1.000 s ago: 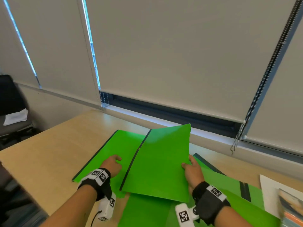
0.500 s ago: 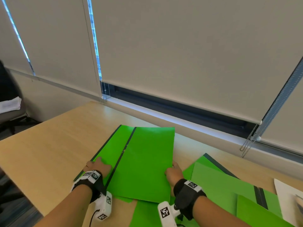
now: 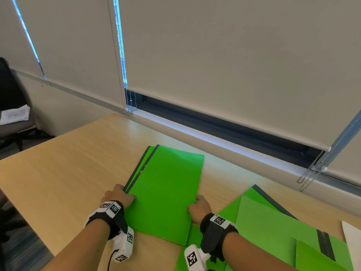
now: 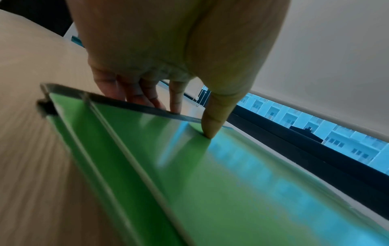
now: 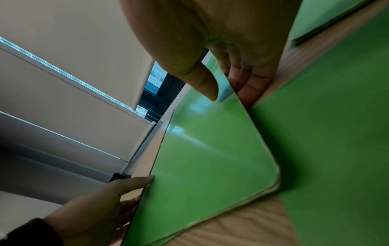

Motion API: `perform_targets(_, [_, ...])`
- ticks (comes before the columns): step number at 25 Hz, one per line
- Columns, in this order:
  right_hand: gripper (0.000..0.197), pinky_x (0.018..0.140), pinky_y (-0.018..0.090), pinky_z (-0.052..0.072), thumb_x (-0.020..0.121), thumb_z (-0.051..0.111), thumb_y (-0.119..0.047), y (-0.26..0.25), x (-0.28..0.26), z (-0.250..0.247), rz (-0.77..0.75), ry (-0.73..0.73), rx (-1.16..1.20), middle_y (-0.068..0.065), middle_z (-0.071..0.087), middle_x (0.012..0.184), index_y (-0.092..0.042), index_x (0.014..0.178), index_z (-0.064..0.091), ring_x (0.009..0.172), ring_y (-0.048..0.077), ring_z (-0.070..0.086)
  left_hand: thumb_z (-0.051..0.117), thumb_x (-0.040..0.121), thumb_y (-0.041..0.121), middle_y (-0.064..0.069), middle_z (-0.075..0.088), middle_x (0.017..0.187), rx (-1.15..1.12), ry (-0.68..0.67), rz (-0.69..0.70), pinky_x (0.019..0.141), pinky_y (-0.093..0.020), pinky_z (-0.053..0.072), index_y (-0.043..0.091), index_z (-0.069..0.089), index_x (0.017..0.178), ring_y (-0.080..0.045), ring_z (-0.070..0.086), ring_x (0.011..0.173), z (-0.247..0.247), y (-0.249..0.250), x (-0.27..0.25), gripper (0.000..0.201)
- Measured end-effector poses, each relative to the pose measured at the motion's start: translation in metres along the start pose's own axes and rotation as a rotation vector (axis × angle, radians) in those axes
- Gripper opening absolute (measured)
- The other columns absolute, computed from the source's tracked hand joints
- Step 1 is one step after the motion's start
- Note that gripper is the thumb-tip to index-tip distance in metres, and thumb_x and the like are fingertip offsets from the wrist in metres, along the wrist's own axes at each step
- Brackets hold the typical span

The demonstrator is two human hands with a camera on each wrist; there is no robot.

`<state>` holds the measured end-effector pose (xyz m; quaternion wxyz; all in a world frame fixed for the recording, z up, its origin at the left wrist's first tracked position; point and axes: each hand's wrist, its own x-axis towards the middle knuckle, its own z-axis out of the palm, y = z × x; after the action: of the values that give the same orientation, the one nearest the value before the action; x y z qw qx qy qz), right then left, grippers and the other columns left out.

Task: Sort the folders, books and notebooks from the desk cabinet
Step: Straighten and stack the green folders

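Observation:
Two bright green folders (image 3: 166, 192) with dark spines lie stacked and nearly squared up on the wooden desk (image 3: 78, 173). My left hand (image 3: 122, 194) pinches the stack at its spine edge. In the left wrist view the thumb (image 4: 210, 119) presses on the top cover and the fingers (image 4: 136, 94) reach down past the dark spine. My right hand (image 3: 197, 204) holds the opposite long edge. In the right wrist view its fingers (image 5: 244, 89) are tucked under that edge and the thumb (image 5: 204, 83) lies over the green folder (image 5: 210, 158).
More green folders (image 3: 273, 222) lie fanned out on the desk to the right, one reaching under the stack's near corner. A white sheet (image 3: 353, 243) sits at the far right edge. Window blinds and a sill run along the back. A chair (image 3: 11, 114) stands far left.
The upper folder came down flat and slid left onto the lower one, so the spines now almost line up. My left hand shifted from the lower cover to the spine edge.

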<state>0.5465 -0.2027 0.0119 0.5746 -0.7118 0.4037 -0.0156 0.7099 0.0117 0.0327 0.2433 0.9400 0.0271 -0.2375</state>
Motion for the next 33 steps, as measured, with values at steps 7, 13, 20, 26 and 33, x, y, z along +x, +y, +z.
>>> perform_targets(7, [0.077,0.061,0.037,0.054,0.080,0.060,-0.003,-0.012,0.002,0.000,0.021,-0.084,0.099,0.016,0.054,0.132,-0.019,0.148,0.027,0.089,0.031,0.064,0.061,0.091,0.023,-0.015,0.053,0.097,-0.232,0.039,0.142,0.081,-0.034,0.040,0.001,0.049,0.115,-0.029,0.052,0.091,-0.026,0.010,-0.010,0.035])
perform_targets(13, [0.039,0.093,0.050,0.052,0.089,0.059,-0.001,-0.034,-0.013,-0.020,-0.027,-0.147,0.376,0.009,0.065,0.121,-0.024,0.119,0.050,0.104,0.030,0.065,0.060,0.093,0.017,-0.013,0.056,0.093,-0.451,0.254,0.387,0.071,-0.031,0.038,0.010,0.054,0.102,-0.027,0.052,0.083,-0.068,0.050,-0.054,0.013])
perform_targets(20, [0.036,0.096,0.045,0.050,0.090,0.060,-0.011,-0.042,-0.011,-0.042,-0.197,-0.037,0.243,0.009,0.065,0.121,-0.013,0.126,0.055,0.104,0.027,0.065,0.055,0.095,0.020,-0.019,0.061,0.115,-0.259,0.216,0.308,0.084,-0.036,0.044,0.007,0.057,0.120,-0.033,0.058,0.100,-0.055,0.044,-0.050,0.028])
perform_targets(26, [0.050,0.076,0.038,0.053,0.084,0.054,-0.002,0.005,-0.023,-0.038,-0.021,0.028,0.082,0.018,0.063,0.115,0.001,0.132,0.045,0.092,0.028,0.062,0.052,0.093,0.025,-0.017,0.059,0.120,0.018,-0.066,0.197,0.090,-0.035,0.048,0.004,0.049,0.128,-0.031,0.058,0.104,0.014,0.013,-0.045,0.041])
perform_targets(33, [0.063,0.063,0.028,0.049,0.088,0.041,0.003,0.023,-0.034,-0.052,-0.034,0.099,0.127,0.016,0.044,0.146,-0.010,0.149,0.029,0.086,0.023,0.059,0.044,0.098,0.019,-0.017,0.053,0.133,-0.112,-0.117,0.206,0.099,-0.038,0.044,0.003,0.043,0.138,-0.032,0.054,0.114,0.050,0.003,-0.064,0.043])
